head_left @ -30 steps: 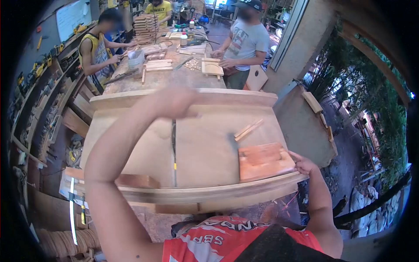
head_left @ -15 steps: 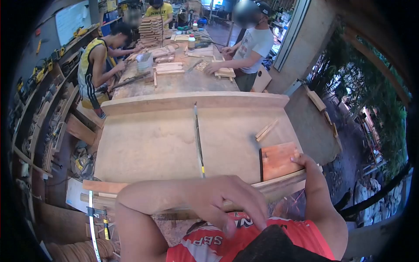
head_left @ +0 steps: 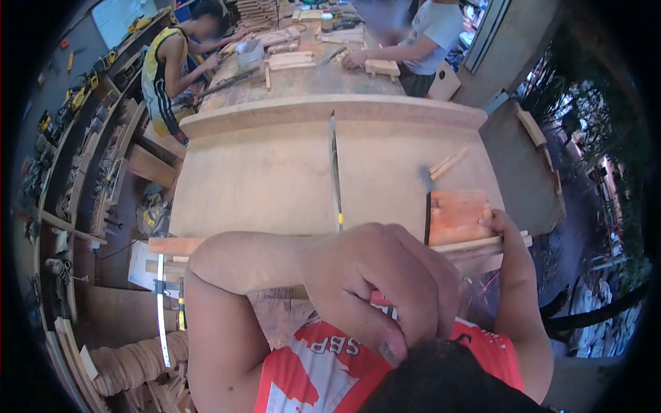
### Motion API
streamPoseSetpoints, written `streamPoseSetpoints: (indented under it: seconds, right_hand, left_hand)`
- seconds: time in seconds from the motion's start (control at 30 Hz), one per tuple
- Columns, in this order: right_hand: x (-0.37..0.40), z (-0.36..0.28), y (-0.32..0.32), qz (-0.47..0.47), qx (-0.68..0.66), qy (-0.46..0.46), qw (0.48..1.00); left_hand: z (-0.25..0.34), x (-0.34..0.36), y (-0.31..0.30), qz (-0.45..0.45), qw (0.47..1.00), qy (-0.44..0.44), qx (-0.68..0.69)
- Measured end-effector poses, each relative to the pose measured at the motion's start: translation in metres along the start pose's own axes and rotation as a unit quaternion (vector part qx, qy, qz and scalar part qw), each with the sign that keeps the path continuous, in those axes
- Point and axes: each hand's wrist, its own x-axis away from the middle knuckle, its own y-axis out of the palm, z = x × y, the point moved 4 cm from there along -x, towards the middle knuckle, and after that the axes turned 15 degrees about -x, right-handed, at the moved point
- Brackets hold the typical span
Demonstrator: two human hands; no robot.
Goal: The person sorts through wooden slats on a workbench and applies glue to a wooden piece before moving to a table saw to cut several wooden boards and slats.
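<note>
My right hand (head_left: 498, 222) grips the right edge of a reddish-brown wooden board (head_left: 458, 215), thumb on top. The board lies flat at the right of a plywood sled (head_left: 255, 179), by its front rail. Two thin wood strips (head_left: 447, 164) rest just beyond the board. A narrow slot with a metal saw blade (head_left: 335, 165) runs down the middle of the sled. My left hand (head_left: 385, 275) is raised near my face, fingers curled in beside a black object (head_left: 420, 382) at the bottom edge. What the fingertips hold, if anything, is hidden.
Behind the sled's tall back fence (head_left: 337, 110), a workbench (head_left: 296, 82) carries wood pieces and a bottle (head_left: 326, 20). Two people work at its sides. Shelves (head_left: 89, 158) with tools and offcuts line the left. A clamp (head_left: 181, 310) hangs at the front left.
The view has tilted down, so the sled and bench sit higher in frame. My left hand has come closer to my face and its fingers have curled in. My right hand stays on the board.
</note>
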Motion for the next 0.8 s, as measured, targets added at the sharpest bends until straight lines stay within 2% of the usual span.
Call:
streamPoseSetpoints:
  seconds: [0.07,0.2,0.27,0.3,0.33,0.37,0.43,0.47,0.5,0.53,0.57,0.6,0.63,0.67,0.7,0.73,0.8]
  right_hand:
    - [0.004,-0.005,0.005,-0.056,-0.100,0.006,0.993]
    - [0.003,-0.009,0.009,-0.067,-0.040,-0.062,0.995]
    - [-0.001,-0.003,0.013,-0.091,-0.070,-0.043,0.992]
    - [-0.002,-0.001,0.012,-0.093,-0.069,-0.047,0.992]
    - [-0.003,0.000,0.014,-0.100,-0.066,-0.059,0.991]
    - [-0.004,-0.001,0.019,-0.109,-0.066,-0.070,0.989]
    - [0.003,-0.011,0.020,-0.112,-0.064,-0.069,0.989]
    - [0.001,-0.010,0.019,-0.115,-0.066,-0.081,0.988]
    - [0.000,-0.004,0.018,-0.119,-0.066,-0.086,0.987]
    - [-0.010,0.003,0.016,-0.133,0.013,-0.069,0.989]
    - [0.024,-0.037,0.017,-0.133,-0.026,-0.042,0.990]
    - [0.027,-0.048,0.018,-0.040,0.040,-0.079,0.995]
    - [-0.004,-0.042,0.026,0.064,0.251,-0.205,0.944]
    - [-0.017,-0.059,0.033,-0.003,0.144,-0.101,0.984]
    - [0.008,-0.095,0.045,0.075,0.086,-0.228,0.967]
    - [0.020,-0.132,0.063,0.076,0.211,-0.318,0.921]
    - [0.018,-0.165,0.100,0.018,0.163,-0.376,0.912]
  left_hand:
    - [0.004,0.000,0.002,0.012,1.000,0.004,-0.021]
    - [0.009,0.005,0.003,-0.007,0.999,-0.037,-0.031]
    - [0.017,0.017,-0.009,-0.044,0.966,-0.127,-0.223]
    - [0.020,0.034,-0.021,-0.080,0.926,-0.192,-0.316]
    - [0.023,0.057,-0.038,-0.114,0.870,-0.257,-0.406]
    - [0.022,0.088,-0.060,-0.108,0.785,-0.339,-0.507]
    - [0.029,0.154,-0.100,-0.109,0.580,-0.479,-0.649]
    - [0.039,0.180,-0.114,-0.117,0.470,-0.538,-0.690]
    - [0.050,0.199,-0.119,-0.116,0.409,-0.613,-0.666]
    - [0.058,0.221,-0.118,-0.118,0.348,-0.685,-0.629]
    - [0.067,0.229,-0.110,-0.077,0.366,-0.667,-0.645]
    - [0.072,0.237,-0.099,-0.036,0.385,-0.649,-0.655]
    - [0.069,0.253,-0.090,-0.045,0.399,-0.666,-0.628]
    - [0.070,0.265,-0.085,0.048,0.426,-0.650,-0.628]
    - [0.068,0.272,-0.084,0.143,0.444,-0.625,-0.626]
    - [0.062,0.270,-0.077,0.134,0.455,-0.638,-0.607]
    - [0.065,0.255,-0.070,0.169,0.388,-0.655,-0.626]
